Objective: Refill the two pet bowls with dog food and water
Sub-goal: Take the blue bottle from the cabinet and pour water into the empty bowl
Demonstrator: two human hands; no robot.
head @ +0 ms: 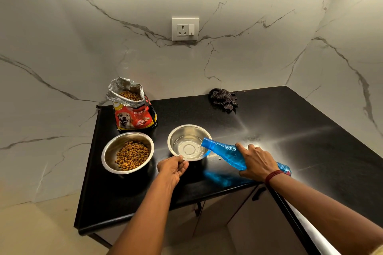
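Two steel bowls stand on the black counter (269, 118). The left bowl (113, 151) holds brown kibble. The right bowl (182, 132) has some water in its bottom. My right hand (256, 161) grips a blue plastic bottle (226, 152), tilted with its mouth over the right bowl's rim, and water runs into the bowl. My left hand (172, 168) pinches the near rim of the right bowl. An open red dog food bag (133, 114) stands behind the left bowl, with kibble showing in its top.
A dark checked cloth (223, 99) lies crumpled at the back of the counter near the marble wall. A wall socket (185, 28) sits above. The counter's front edge runs just below my hands, with cabinet doors (244, 223) underneath.
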